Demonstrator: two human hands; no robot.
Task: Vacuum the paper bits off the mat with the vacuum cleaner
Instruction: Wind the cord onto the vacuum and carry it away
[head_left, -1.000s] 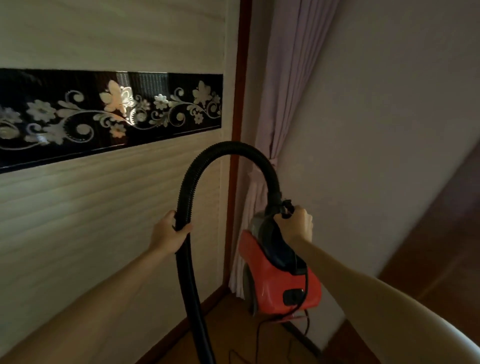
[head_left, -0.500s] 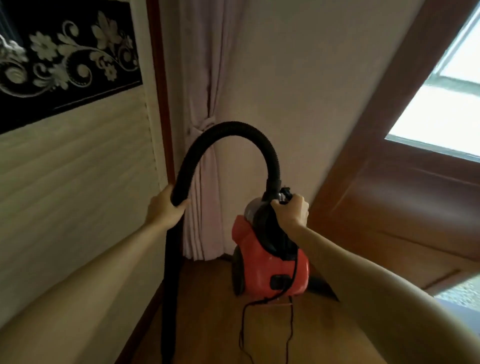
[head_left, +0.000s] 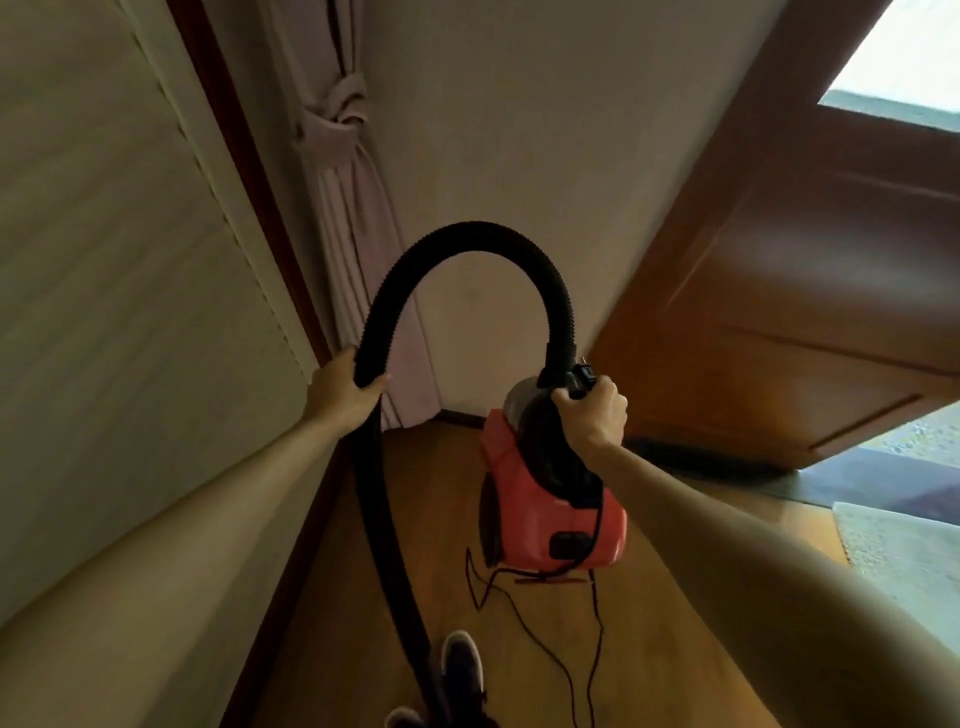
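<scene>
Your right hand (head_left: 592, 415) clenches the top of the red vacuum cleaner (head_left: 540, 514) at 5 o'clock (rigid and probably hefty, so carry it there), while your left hand (head_left: 340, 389) at 9 o'clock wraps the bendy ribbed hose (head_left: 467, 244), too floppy to lift by.

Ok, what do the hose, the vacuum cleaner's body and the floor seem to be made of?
The hose looks like flexible black plastic, matte, finely ribbed along its arch. The vacuum cleaner seems hard moulded plastic, smooth red with a soft sheen. The floor is brown wood or wood-look laminate, lightly glossy; which, I cannot tell.
</scene>
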